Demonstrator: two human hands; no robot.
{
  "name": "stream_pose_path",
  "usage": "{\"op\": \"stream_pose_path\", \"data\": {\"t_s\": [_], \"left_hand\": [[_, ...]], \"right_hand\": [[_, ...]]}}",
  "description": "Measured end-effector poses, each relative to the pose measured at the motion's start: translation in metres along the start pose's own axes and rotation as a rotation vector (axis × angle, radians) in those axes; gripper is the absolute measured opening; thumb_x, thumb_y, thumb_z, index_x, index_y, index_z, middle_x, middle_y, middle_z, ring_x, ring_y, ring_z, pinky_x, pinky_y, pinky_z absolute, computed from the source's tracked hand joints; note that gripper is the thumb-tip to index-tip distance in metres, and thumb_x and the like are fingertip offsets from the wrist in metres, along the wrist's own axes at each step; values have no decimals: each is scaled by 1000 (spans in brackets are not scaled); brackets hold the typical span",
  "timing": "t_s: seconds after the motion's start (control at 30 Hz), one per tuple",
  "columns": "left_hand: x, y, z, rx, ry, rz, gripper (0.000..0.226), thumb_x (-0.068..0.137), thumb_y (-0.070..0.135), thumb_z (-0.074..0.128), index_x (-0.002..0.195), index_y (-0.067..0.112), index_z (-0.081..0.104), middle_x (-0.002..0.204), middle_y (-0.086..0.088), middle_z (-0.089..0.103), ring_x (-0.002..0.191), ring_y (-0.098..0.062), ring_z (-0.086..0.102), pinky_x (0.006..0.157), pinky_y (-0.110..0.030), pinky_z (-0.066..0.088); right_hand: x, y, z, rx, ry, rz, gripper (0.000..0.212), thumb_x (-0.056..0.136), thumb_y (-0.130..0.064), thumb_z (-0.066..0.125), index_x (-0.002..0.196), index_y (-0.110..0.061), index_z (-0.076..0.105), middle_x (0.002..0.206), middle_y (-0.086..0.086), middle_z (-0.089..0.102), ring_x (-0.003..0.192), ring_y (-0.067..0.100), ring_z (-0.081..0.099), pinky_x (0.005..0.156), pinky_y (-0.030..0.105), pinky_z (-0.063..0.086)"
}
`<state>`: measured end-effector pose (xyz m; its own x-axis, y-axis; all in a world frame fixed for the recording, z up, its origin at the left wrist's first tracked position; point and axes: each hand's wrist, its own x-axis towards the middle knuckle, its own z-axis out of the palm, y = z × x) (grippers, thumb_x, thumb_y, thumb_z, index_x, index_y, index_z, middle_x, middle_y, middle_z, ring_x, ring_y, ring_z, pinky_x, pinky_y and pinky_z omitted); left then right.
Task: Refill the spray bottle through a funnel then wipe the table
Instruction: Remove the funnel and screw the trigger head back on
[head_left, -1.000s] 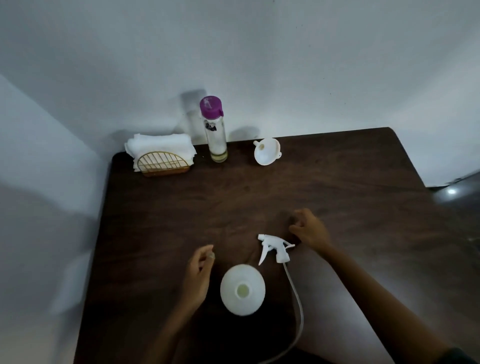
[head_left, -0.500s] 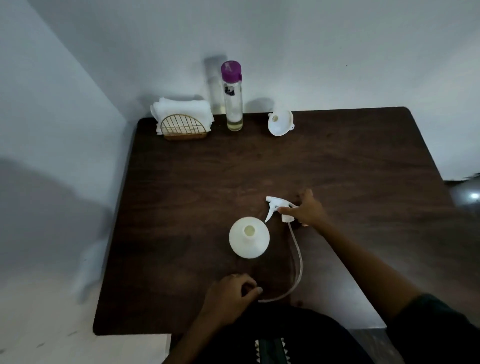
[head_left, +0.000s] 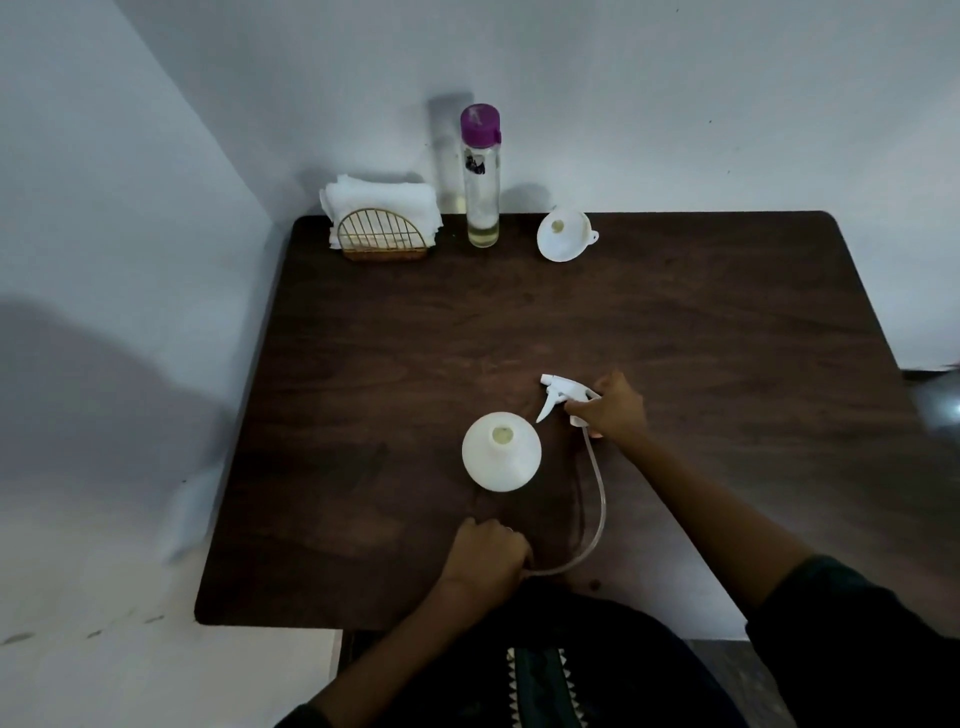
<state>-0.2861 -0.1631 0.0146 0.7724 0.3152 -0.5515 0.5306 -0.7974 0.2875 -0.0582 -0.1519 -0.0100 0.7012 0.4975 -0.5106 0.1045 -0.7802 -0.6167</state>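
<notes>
An uncapped white spray bottle (head_left: 501, 451) stands near the middle of the dark wooden table (head_left: 675, 322). To its right lies the white trigger head (head_left: 558, 395), and my right hand (head_left: 613, 408) is closed on its collar. The head's clear dip tube (head_left: 597, 499) curves down toward my left hand (head_left: 485, 553), a fist resting on the table by the tube's end. At the far edge a white funnel (head_left: 563, 235) lies tipped, beside a clear refill bottle (head_left: 482, 176) with a purple cap and a little liquid.
White cloths sit in a gold wire holder (head_left: 382, 223) at the back left corner. Walls close off the table's far and left sides. The near edge runs just in front of my body.
My view pulled back and up. My left hand moved from beside the bottle back to the near edge by the tube's end. My right hand closed on the trigger head.
</notes>
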Motion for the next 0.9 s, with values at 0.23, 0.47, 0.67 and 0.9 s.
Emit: {"op": "stream_pose_path", "data": {"t_s": [0.23, 0.47, 0.67, 0.9], "left_hand": [[-25, -2, -27, 113, 277, 110, 19, 91, 28, 52, 100, 24, 68, 96, 1, 69, 99, -20, 51, 80, -34, 33], [-39, -3, -52, 86, 631, 184, 24, 78, 40, 45, 77, 38, 69, 62, 19, 64, 75, -5, 55, 75, -27, 40], [-35, -1, -68, 16, 938, 240, 19, 85, 33, 47, 83, 34, 67, 72, 12, 67, 97, -7, 50, 86, -33, 27], [-23, -7, -77, -57, 1117, 231, 21, 86, 21, 47, 100, 26, 61, 113, 12, 55, 109, -8, 50, 88, -32, 27]], "right_hand": [[-10, -19, -35, 380, 31, 39, 35, 77, -18, 75, 102, -10, 52, 107, 13, 60, 85, 23, 66, 53, 27, 52], [-28, -43, -91, 803, -5, 29, 45, 81, -14, 71, 120, -3, 50, 106, 20, 61, 76, 20, 62, 49, 23, 50], [-44, -67, -121, 1010, -6, 25, 39, 84, -16, 67, 119, -8, 53, 109, 19, 62, 74, 21, 65, 49, 21, 50], [-58, -92, -139, 1136, 73, -45, 45, 85, -13, 66, 126, -1, 51, 91, 14, 61, 43, 7, 57, 45, 17, 47]]}}
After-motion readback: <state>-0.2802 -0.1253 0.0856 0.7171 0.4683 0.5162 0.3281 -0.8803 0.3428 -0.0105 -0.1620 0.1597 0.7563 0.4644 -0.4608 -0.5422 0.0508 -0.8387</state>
